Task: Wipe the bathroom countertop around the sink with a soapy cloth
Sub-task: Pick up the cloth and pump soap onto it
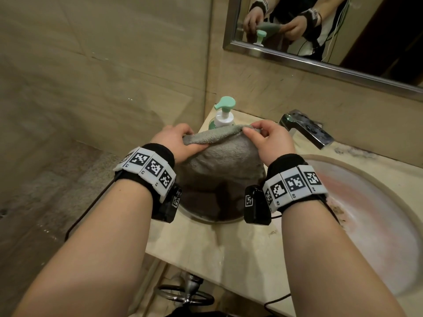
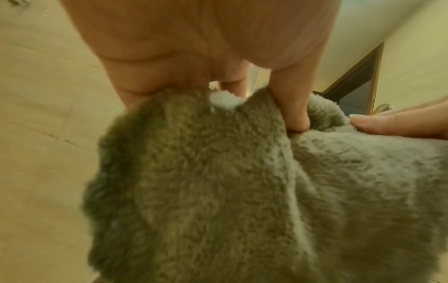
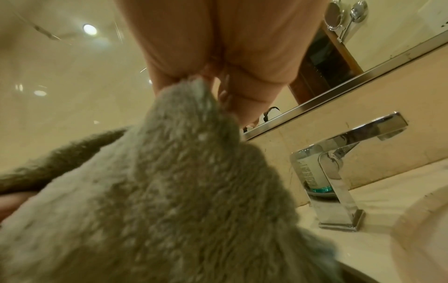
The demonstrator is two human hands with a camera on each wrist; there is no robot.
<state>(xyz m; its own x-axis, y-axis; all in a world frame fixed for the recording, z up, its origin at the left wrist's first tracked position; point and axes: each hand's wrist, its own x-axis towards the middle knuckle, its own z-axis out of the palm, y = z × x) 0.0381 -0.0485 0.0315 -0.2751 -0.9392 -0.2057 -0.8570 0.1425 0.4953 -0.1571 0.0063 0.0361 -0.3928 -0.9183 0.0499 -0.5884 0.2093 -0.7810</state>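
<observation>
A fluffy grey cloth (image 1: 219, 161) hangs spread between both hands above the left end of the beige countertop (image 1: 217, 252). My left hand (image 1: 180, 143) pinches its upper left edge, and my right hand (image 1: 263, 138) pinches the upper right edge. The left wrist view shows the thumb pressed into the cloth (image 2: 218, 191), with a small white blob (image 2: 223, 99) by the fingers. The cloth (image 3: 181, 191) fills the right wrist view below the pinching right hand (image 3: 211, 82). The round sink (image 1: 377, 213) lies to the right.
A mint-topped soap pump bottle (image 1: 224, 115) stands in the back corner behind the cloth. The chrome faucet (image 1: 306, 130) sits behind the sink. A round metal rim (image 1: 206, 219) shows under the cloth. A mirror (image 1: 320, 30) hangs above, and a tiled wall is at the left.
</observation>
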